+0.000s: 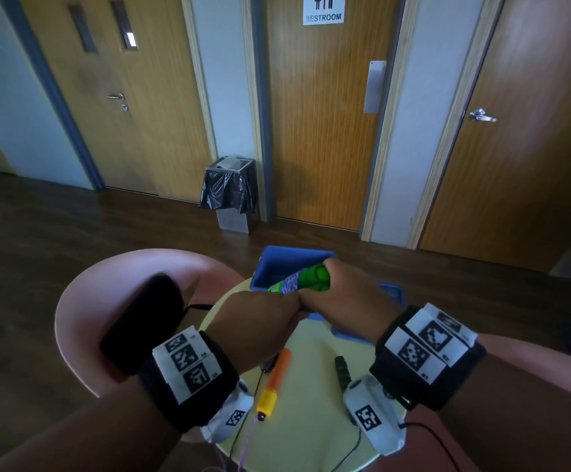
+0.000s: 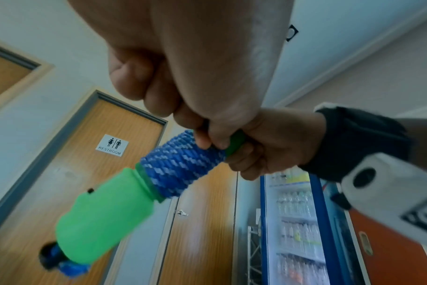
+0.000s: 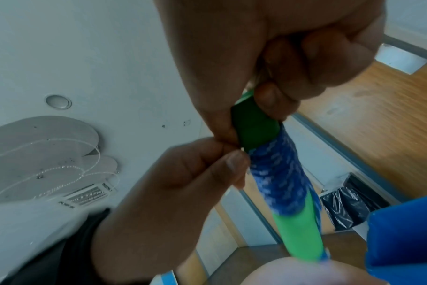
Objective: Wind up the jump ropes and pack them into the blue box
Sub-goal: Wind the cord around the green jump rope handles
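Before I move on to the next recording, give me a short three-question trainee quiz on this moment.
1. True or false: the blue rope is wound around the green handles.
2. Which hand grips the handles' bare end? A) left hand B) right hand
3. Fill in: the orange-handled rope lies on the ____ table.

Key: 1 true; 2 B; 3 round. The left hand pinches at the rope's end near the winding. The blue box stands just beyond the hands.
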The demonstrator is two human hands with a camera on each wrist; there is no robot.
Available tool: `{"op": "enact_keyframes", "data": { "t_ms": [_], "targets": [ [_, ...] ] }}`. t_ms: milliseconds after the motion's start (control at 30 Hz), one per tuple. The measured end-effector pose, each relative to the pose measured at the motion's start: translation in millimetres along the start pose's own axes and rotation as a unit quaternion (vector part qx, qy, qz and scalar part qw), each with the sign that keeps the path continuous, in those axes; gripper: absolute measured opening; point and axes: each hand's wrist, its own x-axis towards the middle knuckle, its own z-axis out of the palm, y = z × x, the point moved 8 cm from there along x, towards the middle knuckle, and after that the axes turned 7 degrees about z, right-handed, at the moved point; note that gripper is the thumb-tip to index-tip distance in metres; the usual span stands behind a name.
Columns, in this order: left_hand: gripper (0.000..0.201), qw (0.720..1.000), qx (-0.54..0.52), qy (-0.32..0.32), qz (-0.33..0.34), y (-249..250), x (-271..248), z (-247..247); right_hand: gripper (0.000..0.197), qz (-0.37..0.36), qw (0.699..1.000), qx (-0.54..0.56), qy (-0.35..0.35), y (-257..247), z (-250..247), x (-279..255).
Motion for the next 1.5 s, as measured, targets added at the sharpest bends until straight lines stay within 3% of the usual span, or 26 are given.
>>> {"op": "enact_keyframes", "data": {
  "t_ms": [100,200,300,400,500,600,667,733,800,867,1000,1233,1500],
  "targets": [
    [0.037,0.995,0.023,0.075,0.061,12,0,-15,0.026,0.022,0.996,-0.01,-0.085,0,1,3],
    [0.033,0.987,-0.006,0.13,0.093,18,0,-27,0.025,0.036,0.992,-0.016,-0.12,-2,-4,7],
    [0.038,0.992,-0.091,0.072,0.04,8,2,-11,0.026,0.046,0.988,-0.01,-0.146,-4,-7,9],
    [0.049,0.98,-0.199,0.014,0.022,5,2,7,0.027,0.044,0.984,-0.002,-0.174,-6,-6,10],
    [0.046,0.972,-0.225,0.06,0.008,-2,1,7,0.04,0.036,0.986,0.045,-0.157,-3,-2,12],
    [0.035,0.963,-0.238,0.12,-0.053,-17,0,3,0.038,0.015,0.982,0.15,-0.109,-4,0,10],
    [0.032,0.931,-0.292,0.162,-0.145,-33,-1,-1,0.03,0.017,0.965,0.228,-0.126,-7,9,2],
    [0.04,0.882,-0.374,0.172,-0.231,-44,-1,2,0.05,0.014,0.941,0.297,-0.159,-8,24,-3],
    [0.042,0.859,-0.406,0.17,-0.263,-47,0,1,0.069,-0.009,0.946,0.286,-0.153,-10,31,-6],
    [0.041,0.86,-0.409,0.167,-0.254,-44,1,-3,0.076,-0.032,0.96,0.247,-0.13,-11,32,-5],
    [0.038,0.882,-0.389,0.161,-0.212,-45,1,-6,0.062,-0.042,0.962,0.247,-0.111,-13,24,-8],
    [0.037,0.841,-0.463,0.205,-0.189,-58,-1,0,0.044,-0.025,0.934,0.338,-0.115,-14,19,-12],
    [0.034,0.81,-0.52,0.211,-0.173,-49,-10,-4,0.049,-0.009,0.892,0.417,-0.175,-11,29,-18]
  ]
}}
